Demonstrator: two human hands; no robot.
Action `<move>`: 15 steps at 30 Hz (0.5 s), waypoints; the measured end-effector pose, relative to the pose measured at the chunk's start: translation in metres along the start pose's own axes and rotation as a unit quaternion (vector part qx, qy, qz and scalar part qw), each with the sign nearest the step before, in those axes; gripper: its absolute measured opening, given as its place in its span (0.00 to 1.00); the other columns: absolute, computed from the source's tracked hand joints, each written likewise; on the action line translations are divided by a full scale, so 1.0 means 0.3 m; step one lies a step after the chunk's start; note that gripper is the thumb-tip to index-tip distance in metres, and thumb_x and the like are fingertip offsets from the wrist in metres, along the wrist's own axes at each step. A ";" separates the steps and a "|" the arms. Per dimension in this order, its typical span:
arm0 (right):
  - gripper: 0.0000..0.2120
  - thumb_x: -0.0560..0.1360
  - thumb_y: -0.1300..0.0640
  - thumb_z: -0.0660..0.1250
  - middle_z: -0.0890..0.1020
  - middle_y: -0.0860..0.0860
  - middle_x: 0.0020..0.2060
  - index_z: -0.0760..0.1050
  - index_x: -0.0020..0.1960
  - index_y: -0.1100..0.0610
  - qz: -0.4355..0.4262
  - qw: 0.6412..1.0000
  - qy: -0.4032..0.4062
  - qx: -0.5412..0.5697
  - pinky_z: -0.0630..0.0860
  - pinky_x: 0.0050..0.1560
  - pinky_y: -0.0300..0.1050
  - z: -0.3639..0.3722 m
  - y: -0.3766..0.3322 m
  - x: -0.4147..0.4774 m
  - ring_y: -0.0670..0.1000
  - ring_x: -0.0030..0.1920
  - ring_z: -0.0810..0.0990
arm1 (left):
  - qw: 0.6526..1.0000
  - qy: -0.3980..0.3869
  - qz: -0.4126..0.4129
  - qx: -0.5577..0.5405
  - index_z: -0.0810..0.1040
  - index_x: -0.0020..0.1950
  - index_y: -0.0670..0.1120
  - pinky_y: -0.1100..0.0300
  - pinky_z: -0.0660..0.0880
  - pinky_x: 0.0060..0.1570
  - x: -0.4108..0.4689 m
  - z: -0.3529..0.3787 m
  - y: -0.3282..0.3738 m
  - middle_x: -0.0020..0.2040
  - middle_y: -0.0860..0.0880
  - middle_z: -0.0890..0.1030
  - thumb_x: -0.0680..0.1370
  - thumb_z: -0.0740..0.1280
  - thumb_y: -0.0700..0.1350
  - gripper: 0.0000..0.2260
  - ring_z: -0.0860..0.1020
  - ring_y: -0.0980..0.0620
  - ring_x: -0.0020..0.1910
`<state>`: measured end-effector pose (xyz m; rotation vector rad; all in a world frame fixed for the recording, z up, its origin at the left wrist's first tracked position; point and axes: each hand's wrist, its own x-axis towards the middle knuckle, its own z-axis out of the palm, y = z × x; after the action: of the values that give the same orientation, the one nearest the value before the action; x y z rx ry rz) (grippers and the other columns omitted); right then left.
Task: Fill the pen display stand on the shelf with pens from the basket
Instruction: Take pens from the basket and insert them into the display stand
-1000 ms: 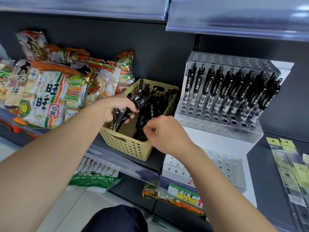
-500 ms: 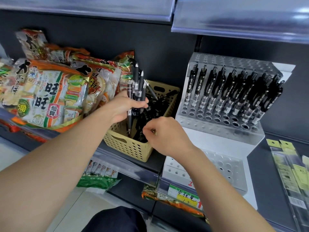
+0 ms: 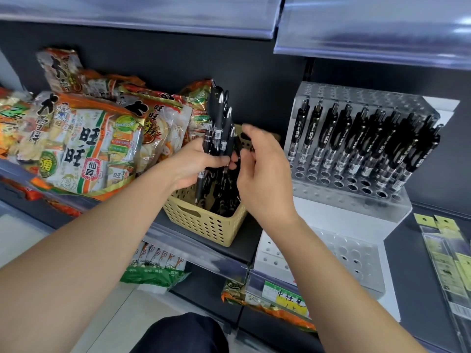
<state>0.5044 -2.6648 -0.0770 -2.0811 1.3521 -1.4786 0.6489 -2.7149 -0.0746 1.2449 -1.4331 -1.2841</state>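
Dark shelf [image 3: 242, 248] boards carry the job, and the change sits at the near edge. Half a second ago the left hand [image 3: 193, 164] had only just lifted a bundle of pens [image 3: 219, 128] out of the basket [image 3: 204, 222]. Now it holds them higher and upright, fingers and thumb wrapped round the barrels, tips down over the basket. The right hand [image 3: 265, 171], which was down among the loose pens, has come up beside the bundle. Its fingers are spread and blurred, and it seems to hold nothing. That reads as fetching done and feeding about to begin: likely the right hand will draw single pens from the bundle and carry them right to the stand [image 3: 344, 202]. The stand sits right of the basket; rows of black stocked pens [image 3: 356, 138] stand in it, while its front holes show open. More pens lie in the basket.

Nearest, a dark knee [image 3: 178, 335] shows at the bottom edge. Under the shelf lip are a handwritten label [image 3: 288, 299] and green packets [image 3: 153, 273]. A low clear tray [image 3: 356, 258] with holes lies in front of the stand. Left of the basket, snack bags [image 3: 84, 138] are piled against the back panel [image 3: 158, 64]. Overhead runs the clear rail [image 3: 369, 34] of the next shelf.
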 end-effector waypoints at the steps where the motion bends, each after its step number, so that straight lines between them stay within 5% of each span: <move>1: 0.21 0.78 0.65 0.58 0.72 0.54 0.66 0.65 0.71 0.59 0.046 0.998 -0.032 0.023 0.67 0.66 0.44 0.007 -0.007 0.022 0.52 0.66 0.70 | 1.000 -0.006 0.002 -0.003 0.79 0.49 0.47 0.65 0.76 0.45 -0.004 0.000 0.004 0.42 0.52 0.84 0.73 0.67 0.29 0.13 0.82 0.57 0.44; 3: 0.22 0.79 0.65 0.57 0.71 0.54 0.67 0.61 0.72 0.59 0.148 0.981 -0.105 0.068 0.69 0.63 0.44 0.019 -0.008 0.062 0.53 0.67 0.70 | 1.000 -0.009 -0.001 -0.018 0.79 0.49 0.47 0.63 0.75 0.48 -0.009 0.000 0.015 0.43 0.52 0.84 0.73 0.66 0.29 0.14 0.82 0.56 0.45; 5: 0.14 0.79 0.63 0.56 0.78 0.52 0.52 0.70 0.63 0.58 0.179 0.974 -0.134 0.042 0.70 0.49 0.42 0.036 0.005 0.078 0.53 0.56 0.76 | 0.999 -0.013 -0.006 -0.033 0.79 0.48 0.47 0.62 0.76 0.45 -0.012 -0.004 0.021 0.42 0.52 0.84 0.74 0.66 0.29 0.13 0.82 0.55 0.43; 8: 0.08 0.79 0.60 0.58 0.79 0.50 0.43 0.75 0.52 0.58 0.151 0.987 -0.061 0.000 0.73 0.45 0.45 0.061 0.015 0.068 0.52 0.45 0.78 | 0.999 -0.006 -0.018 -0.036 0.78 0.48 0.46 0.63 0.76 0.39 -0.020 -0.018 0.017 0.40 0.52 0.84 0.74 0.66 0.30 0.12 0.82 0.56 0.40; 12: 0.09 0.81 0.58 0.57 0.77 0.48 0.42 0.75 0.51 0.56 0.132 0.990 0.057 0.006 0.67 0.40 0.38 0.056 -0.012 0.066 0.46 0.39 0.73 | 0.998 0.020 -0.033 -0.042 0.77 0.51 0.45 0.52 0.73 0.58 -0.030 -0.042 0.010 0.46 0.48 0.83 0.72 0.68 0.31 0.12 0.80 0.50 0.49; 15: 0.07 0.81 0.57 0.55 0.80 0.48 0.37 0.72 0.51 0.55 0.129 0.986 0.090 0.056 0.73 0.38 0.45 0.031 -0.043 0.075 0.48 0.37 0.78 | 0.995 0.053 -0.032 -0.080 0.76 0.53 0.45 0.52 0.74 0.59 -0.036 -0.044 0.011 0.46 0.48 0.84 0.71 0.71 0.33 0.13 0.80 0.52 0.51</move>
<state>0.5205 -2.6783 -0.0591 -1.6647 1.4999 -1.6165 0.6631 -2.7065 -0.0691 1.2399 -1.1995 -1.3275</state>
